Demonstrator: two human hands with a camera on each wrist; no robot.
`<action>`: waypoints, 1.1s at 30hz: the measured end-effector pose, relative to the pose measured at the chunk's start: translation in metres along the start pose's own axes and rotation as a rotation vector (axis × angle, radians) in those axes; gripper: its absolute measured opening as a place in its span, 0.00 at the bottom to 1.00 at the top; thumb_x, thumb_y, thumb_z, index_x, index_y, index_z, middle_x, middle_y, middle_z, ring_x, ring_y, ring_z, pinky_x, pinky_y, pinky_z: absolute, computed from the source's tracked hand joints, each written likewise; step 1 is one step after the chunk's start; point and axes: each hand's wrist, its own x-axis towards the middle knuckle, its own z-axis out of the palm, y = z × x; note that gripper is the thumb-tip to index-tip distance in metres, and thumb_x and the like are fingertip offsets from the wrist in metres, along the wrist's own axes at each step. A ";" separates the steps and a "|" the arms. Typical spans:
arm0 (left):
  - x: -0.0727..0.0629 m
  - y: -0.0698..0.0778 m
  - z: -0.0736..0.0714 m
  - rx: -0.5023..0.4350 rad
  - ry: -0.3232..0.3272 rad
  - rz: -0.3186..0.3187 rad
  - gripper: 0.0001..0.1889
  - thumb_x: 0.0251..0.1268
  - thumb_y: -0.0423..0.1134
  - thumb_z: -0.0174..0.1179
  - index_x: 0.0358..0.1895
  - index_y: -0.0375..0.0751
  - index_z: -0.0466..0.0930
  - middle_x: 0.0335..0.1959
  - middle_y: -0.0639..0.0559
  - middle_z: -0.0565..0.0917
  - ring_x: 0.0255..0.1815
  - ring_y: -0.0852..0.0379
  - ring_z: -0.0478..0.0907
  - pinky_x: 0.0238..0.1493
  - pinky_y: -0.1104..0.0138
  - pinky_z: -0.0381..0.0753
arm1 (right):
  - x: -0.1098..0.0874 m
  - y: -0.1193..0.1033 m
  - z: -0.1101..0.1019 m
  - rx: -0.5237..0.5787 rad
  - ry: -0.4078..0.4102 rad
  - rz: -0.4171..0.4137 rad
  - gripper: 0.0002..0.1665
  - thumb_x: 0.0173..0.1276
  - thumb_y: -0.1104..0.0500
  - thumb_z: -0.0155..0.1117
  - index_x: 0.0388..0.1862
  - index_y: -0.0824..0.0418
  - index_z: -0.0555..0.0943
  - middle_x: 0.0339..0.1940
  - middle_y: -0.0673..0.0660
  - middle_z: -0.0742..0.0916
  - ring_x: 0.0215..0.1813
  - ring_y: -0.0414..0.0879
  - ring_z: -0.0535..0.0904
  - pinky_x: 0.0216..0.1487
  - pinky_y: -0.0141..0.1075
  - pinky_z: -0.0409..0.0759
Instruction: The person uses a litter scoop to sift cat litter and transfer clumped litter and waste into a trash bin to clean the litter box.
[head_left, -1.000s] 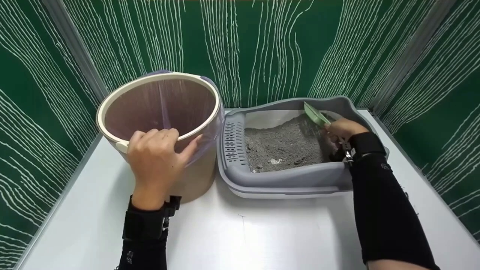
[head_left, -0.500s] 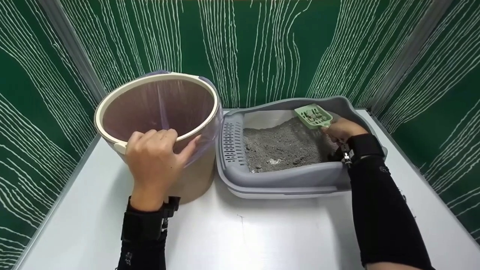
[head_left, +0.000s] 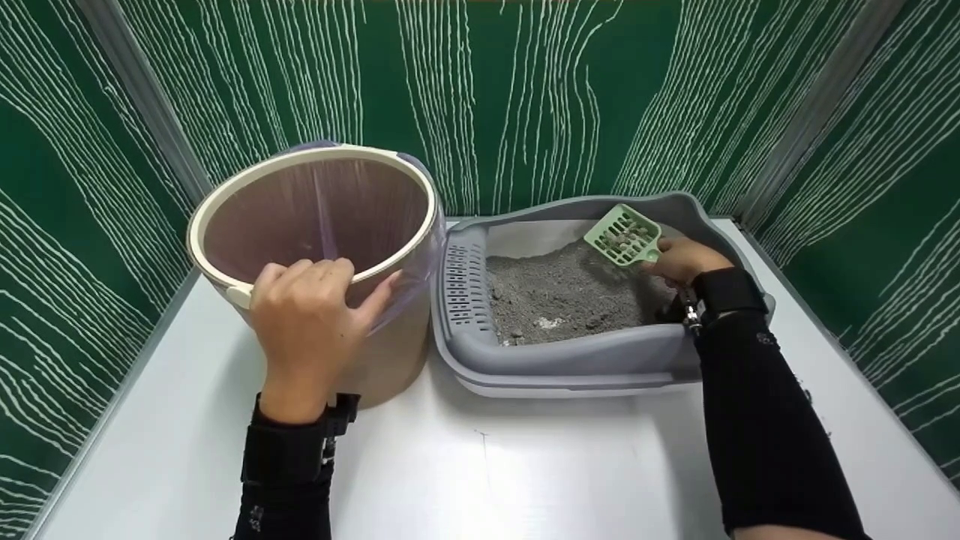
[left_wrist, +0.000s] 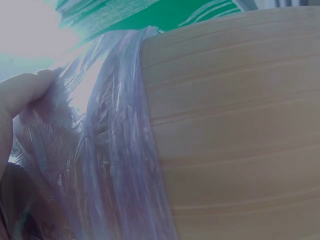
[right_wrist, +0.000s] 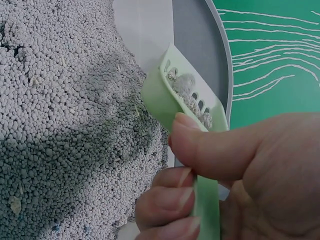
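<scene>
My right hand grips the handle of a green slotted litter scoop, thumb along the top in the right wrist view. Grey clumps lie in the scoop's bowl, which is over the far right part of a grey litter box. Below it spreads grey granular litter, heaped toward the back. My left hand grips the near rim of a beige trash bin, fingers over the edge and thumb outside. A translucent purple bag lines the bin and folds down over its outside.
Bin and litter box stand side by side on a white table. Green panels with white wavy lines rise behind and at both sides. The box has a perforated ledge at its left end.
The scoop was edge-on a second ago. It has turned so its slotted bowl and the clumps face the head camera. The left hand keeps its hold on the bin rim.
</scene>
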 end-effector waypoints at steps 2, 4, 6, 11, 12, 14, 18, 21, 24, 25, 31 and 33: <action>0.000 0.000 0.000 0.003 0.000 0.001 0.33 0.67 0.59 0.71 0.17 0.41 0.64 0.11 0.48 0.63 0.14 0.44 0.64 0.26 0.52 0.62 | 0.001 -0.001 0.000 -0.002 -0.005 0.006 0.25 0.85 0.58 0.56 0.69 0.73 0.67 0.33 0.52 0.76 0.27 0.40 0.69 0.27 0.31 0.69; 0.000 0.000 -0.001 0.004 -0.001 0.003 0.33 0.67 0.59 0.71 0.17 0.41 0.64 0.11 0.48 0.63 0.14 0.44 0.64 0.26 0.52 0.62 | 0.002 -0.001 0.000 -0.010 -0.009 -0.002 0.23 0.85 0.59 0.55 0.67 0.74 0.67 0.32 0.52 0.76 0.28 0.40 0.70 0.27 0.31 0.70; 0.001 0.000 -0.001 0.003 -0.001 0.002 0.33 0.67 0.59 0.71 0.17 0.41 0.65 0.11 0.48 0.63 0.14 0.44 0.64 0.26 0.52 0.62 | 0.002 -0.002 -0.001 -0.024 -0.019 -0.013 0.20 0.85 0.59 0.54 0.63 0.74 0.69 0.30 0.51 0.76 0.27 0.40 0.70 0.27 0.31 0.70; 0.001 0.000 -0.001 0.004 -0.004 0.000 0.34 0.66 0.60 0.71 0.17 0.41 0.64 0.11 0.48 0.63 0.13 0.44 0.64 0.25 0.52 0.62 | 0.003 -0.003 0.000 0.039 -0.048 0.003 0.13 0.86 0.57 0.53 0.52 0.68 0.73 0.25 0.49 0.75 0.26 0.38 0.69 0.28 0.30 0.70; 0.001 0.000 -0.001 0.005 -0.004 0.000 0.34 0.66 0.60 0.71 0.17 0.41 0.64 0.11 0.48 0.62 0.13 0.44 0.64 0.25 0.52 0.61 | 0.003 -0.004 0.000 0.057 -0.050 0.012 0.13 0.86 0.56 0.53 0.50 0.66 0.73 0.25 0.49 0.75 0.25 0.38 0.69 0.28 0.30 0.70; 0.001 0.000 0.000 0.004 -0.005 -0.001 0.34 0.67 0.60 0.71 0.17 0.41 0.64 0.11 0.48 0.63 0.13 0.44 0.64 0.25 0.52 0.62 | 0.004 -0.005 0.001 0.112 -0.049 0.015 0.17 0.87 0.55 0.52 0.62 0.68 0.71 0.25 0.48 0.75 0.25 0.38 0.68 0.27 0.30 0.69; 0.001 0.000 0.000 0.002 -0.006 -0.001 0.33 0.66 0.60 0.71 0.17 0.41 0.64 0.11 0.48 0.63 0.13 0.44 0.65 0.26 0.52 0.63 | 0.005 -0.006 0.003 0.205 -0.062 -0.025 0.28 0.89 0.56 0.46 0.80 0.66 0.59 0.27 0.48 0.74 0.24 0.37 0.66 0.26 0.30 0.66; 0.001 0.000 0.000 -0.001 -0.003 -0.001 0.33 0.66 0.60 0.71 0.17 0.41 0.65 0.11 0.48 0.64 0.14 0.44 0.65 0.26 0.52 0.63 | 0.006 -0.007 0.002 0.243 -0.085 -0.061 0.23 0.90 0.56 0.43 0.76 0.66 0.62 0.27 0.48 0.72 0.23 0.36 0.63 0.25 0.30 0.63; 0.001 0.000 0.000 -0.004 -0.005 -0.002 0.33 0.66 0.59 0.71 0.17 0.41 0.65 0.11 0.47 0.64 0.14 0.44 0.66 0.26 0.52 0.63 | 0.005 -0.006 0.001 0.246 -0.092 -0.080 0.22 0.90 0.56 0.42 0.73 0.66 0.61 0.26 0.48 0.70 0.22 0.36 0.61 0.24 0.30 0.61; 0.001 0.000 0.000 -0.006 -0.005 -0.004 0.33 0.66 0.59 0.72 0.17 0.41 0.65 0.11 0.47 0.64 0.14 0.44 0.66 0.26 0.52 0.63 | 0.005 -0.006 0.002 0.244 -0.088 -0.094 0.25 0.90 0.56 0.42 0.78 0.64 0.58 0.26 0.48 0.70 0.22 0.36 0.61 0.24 0.30 0.61; 0.000 0.001 0.000 -0.002 0.000 -0.012 0.33 0.67 0.59 0.71 0.17 0.41 0.64 0.11 0.48 0.63 0.14 0.43 0.65 0.26 0.52 0.62 | 0.005 -0.006 0.003 0.176 -0.047 -0.072 0.43 0.89 0.58 0.46 0.90 0.54 0.36 0.28 0.49 0.74 0.23 0.37 0.64 0.23 0.29 0.64; -0.001 0.000 0.000 -0.001 0.001 -0.010 0.33 0.67 0.58 0.71 0.17 0.41 0.64 0.11 0.48 0.63 0.14 0.43 0.65 0.26 0.52 0.62 | 0.004 -0.006 0.004 0.159 -0.042 -0.052 0.46 0.88 0.58 0.49 0.90 0.51 0.34 0.27 0.49 0.74 0.23 0.37 0.64 0.23 0.29 0.64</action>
